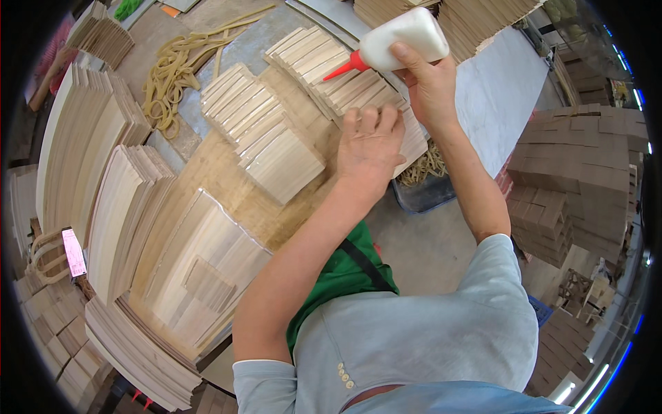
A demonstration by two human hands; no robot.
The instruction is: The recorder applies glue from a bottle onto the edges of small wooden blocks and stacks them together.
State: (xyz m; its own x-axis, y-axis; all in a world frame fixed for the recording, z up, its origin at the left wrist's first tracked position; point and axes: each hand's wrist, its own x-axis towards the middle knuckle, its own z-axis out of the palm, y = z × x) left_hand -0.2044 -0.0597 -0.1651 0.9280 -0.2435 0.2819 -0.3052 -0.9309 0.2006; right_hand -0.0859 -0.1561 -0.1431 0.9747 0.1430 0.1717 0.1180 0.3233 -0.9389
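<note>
My right hand is wrapped round a white glue bottle with a red pointed nozzle. The bottle is tilted, its tip pointing left and down over the far row of wooden slats. Against the near end of that row rests my left hand, fingers bent over the slat edges; whether they grip a slat is hidden. Left of it, a second row of overlapping slats lies on the wooden board, with shiny wet-looking lines along several edges.
Tall stacks of curved wooden panels line the left side. A flat panel with a white bead along its edge lies nearer me. Tan rubber bands lie beyond; more fill a dark bin. Cardboard stacks stand at right.
</note>
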